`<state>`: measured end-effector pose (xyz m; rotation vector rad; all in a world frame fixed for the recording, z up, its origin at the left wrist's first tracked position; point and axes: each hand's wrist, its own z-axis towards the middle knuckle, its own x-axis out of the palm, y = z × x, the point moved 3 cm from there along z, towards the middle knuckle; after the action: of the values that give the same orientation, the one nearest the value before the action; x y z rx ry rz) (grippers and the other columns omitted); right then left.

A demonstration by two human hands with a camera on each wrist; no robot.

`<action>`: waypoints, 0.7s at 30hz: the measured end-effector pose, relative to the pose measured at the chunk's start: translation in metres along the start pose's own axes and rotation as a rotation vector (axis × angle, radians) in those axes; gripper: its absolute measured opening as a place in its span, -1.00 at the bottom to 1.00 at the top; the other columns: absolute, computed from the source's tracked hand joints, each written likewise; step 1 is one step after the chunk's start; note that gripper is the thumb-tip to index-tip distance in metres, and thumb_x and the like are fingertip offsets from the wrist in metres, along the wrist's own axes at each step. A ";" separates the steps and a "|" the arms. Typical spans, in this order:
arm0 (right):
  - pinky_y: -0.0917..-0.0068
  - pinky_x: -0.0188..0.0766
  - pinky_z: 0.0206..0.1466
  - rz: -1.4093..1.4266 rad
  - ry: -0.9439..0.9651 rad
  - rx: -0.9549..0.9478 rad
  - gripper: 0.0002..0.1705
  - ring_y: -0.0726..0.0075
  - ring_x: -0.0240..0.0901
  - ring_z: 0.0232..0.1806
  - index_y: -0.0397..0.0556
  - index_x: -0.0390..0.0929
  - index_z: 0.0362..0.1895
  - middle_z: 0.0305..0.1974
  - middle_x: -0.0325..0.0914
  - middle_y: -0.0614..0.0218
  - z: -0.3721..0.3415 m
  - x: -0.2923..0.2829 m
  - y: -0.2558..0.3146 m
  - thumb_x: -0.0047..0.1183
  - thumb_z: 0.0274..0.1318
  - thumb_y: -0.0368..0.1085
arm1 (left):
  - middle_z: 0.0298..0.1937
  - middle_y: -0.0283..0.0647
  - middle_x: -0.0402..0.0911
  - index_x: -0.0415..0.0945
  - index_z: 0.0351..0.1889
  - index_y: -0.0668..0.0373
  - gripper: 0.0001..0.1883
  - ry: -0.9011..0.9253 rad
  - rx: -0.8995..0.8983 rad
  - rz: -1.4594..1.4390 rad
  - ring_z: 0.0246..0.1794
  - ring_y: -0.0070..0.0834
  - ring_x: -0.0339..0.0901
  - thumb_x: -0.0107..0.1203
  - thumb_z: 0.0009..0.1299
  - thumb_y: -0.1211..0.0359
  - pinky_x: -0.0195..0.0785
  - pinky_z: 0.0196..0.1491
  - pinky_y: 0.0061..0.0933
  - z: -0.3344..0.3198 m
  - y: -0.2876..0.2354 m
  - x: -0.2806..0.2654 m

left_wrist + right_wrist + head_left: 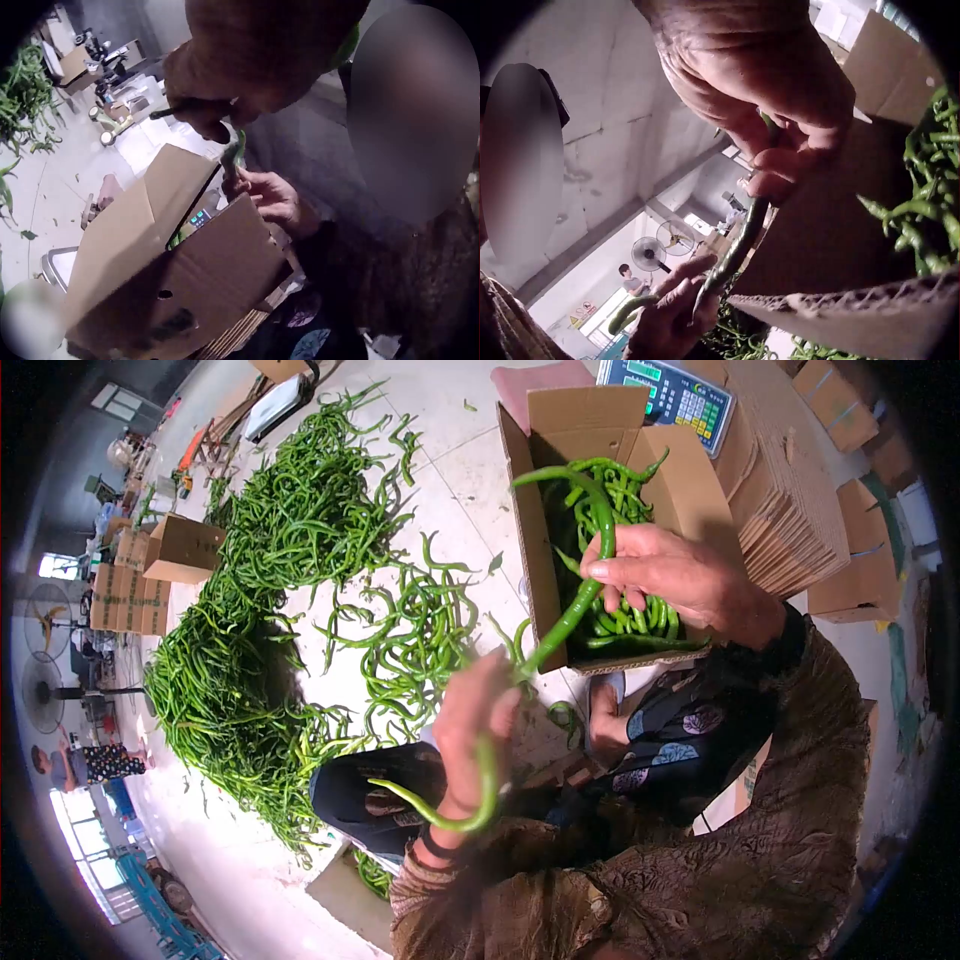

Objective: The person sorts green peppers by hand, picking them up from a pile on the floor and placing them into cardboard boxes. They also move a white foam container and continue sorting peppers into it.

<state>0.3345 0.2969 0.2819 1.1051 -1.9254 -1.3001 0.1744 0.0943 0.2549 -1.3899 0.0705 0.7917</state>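
Between thumb and fingers, my right hand (685, 575) pinches a long, curved green chili pepper (572, 617). This pepper slants down toward my left hand (470, 725), blurred in the head view. In the right wrist view the pepper's lower end (720, 277) lies at the left hand's fingers (679, 304). A second, hooked green pepper (487, 785) is held in the left hand and sticks out below it. Just under my right hand stands an open cardboard box (532, 550) with many green peppers (660, 615) inside.
A large heap of green peppers (310, 510) spreads over the floor at left, with a looser patch (415, 630) nearer. Behind the box is a digital scale display (670, 400). Flattened cardboard (790, 510) is stacked at right. Far left are fans (45, 690) and another person (85, 763).
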 end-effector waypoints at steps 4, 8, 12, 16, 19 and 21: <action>0.60 0.33 -0.47 -0.085 -0.052 -0.004 -0.68 0.52 0.44 -0.41 -0.13 0.41 -0.14 -0.22 0.57 0.21 0.001 -0.009 -0.005 -0.02 0.27 -0.11 | -0.34 -0.34 0.50 0.35 0.21 0.26 -0.49 0.155 -0.529 -0.571 -0.46 -0.66 0.34 0.17 0.37 0.24 0.21 -0.38 -0.66 -0.009 0.018 -0.005; 0.57 0.36 -0.47 -0.192 -0.045 -0.046 -0.64 0.52 0.45 -0.40 -0.13 0.39 -0.15 -0.20 0.59 0.21 -0.006 -0.002 0.004 -0.04 0.23 -0.07 | -0.31 -0.32 0.52 0.43 0.11 0.25 -0.62 0.294 -0.712 -0.553 -0.35 -0.58 0.42 0.09 0.38 0.29 0.28 -0.27 -0.59 -0.011 0.005 -0.013; 0.65 0.22 -0.36 -0.218 -0.007 -0.027 -0.64 0.63 0.25 -0.43 -0.07 0.44 -0.19 -0.32 0.51 0.37 -0.013 0.030 0.029 -0.09 0.24 -0.02 | -0.37 -0.34 0.53 0.49 -0.01 0.22 -0.67 0.525 -0.611 -0.398 -0.31 -0.59 0.45 0.11 0.39 0.20 0.30 -0.21 -0.58 -0.005 0.017 -0.015; 0.68 0.20 -0.40 -0.301 0.119 -0.007 -0.68 0.67 0.24 -0.47 -0.10 0.49 -0.17 -0.39 0.49 0.42 -0.001 0.060 0.046 -0.04 0.21 -0.10 | -0.43 -0.37 0.51 0.49 -0.02 0.23 -0.69 0.642 -0.546 -0.360 -0.41 -0.63 0.44 0.09 0.43 0.21 0.30 -0.30 -0.55 0.002 0.006 -0.018; 0.62 0.22 -0.44 -0.313 0.277 -0.059 -0.69 0.64 0.26 -0.47 -0.13 0.50 -0.18 -0.40 0.49 0.40 0.019 0.088 0.028 0.03 0.20 -0.13 | -0.42 -0.32 0.54 0.50 -0.02 0.24 -0.67 0.680 -0.531 -0.354 -0.42 -0.57 0.46 0.09 0.43 0.18 0.35 -0.31 -0.47 0.002 0.005 -0.019; 0.52 0.25 -0.41 -0.310 0.397 -0.032 -0.68 0.59 0.29 -0.42 -0.19 0.47 -0.27 -0.42 0.46 0.39 0.017 0.115 0.033 0.10 0.19 -0.14 | -0.40 -0.30 0.58 0.51 -0.05 0.27 -0.67 0.689 -0.406 -0.176 -0.41 -0.53 0.49 0.11 0.41 0.19 0.37 -0.29 -0.44 0.007 -0.001 -0.025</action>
<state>0.2520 0.2116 0.3064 1.5581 -1.4792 -1.1509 0.1535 0.0896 0.2694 -1.9785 0.3306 0.1508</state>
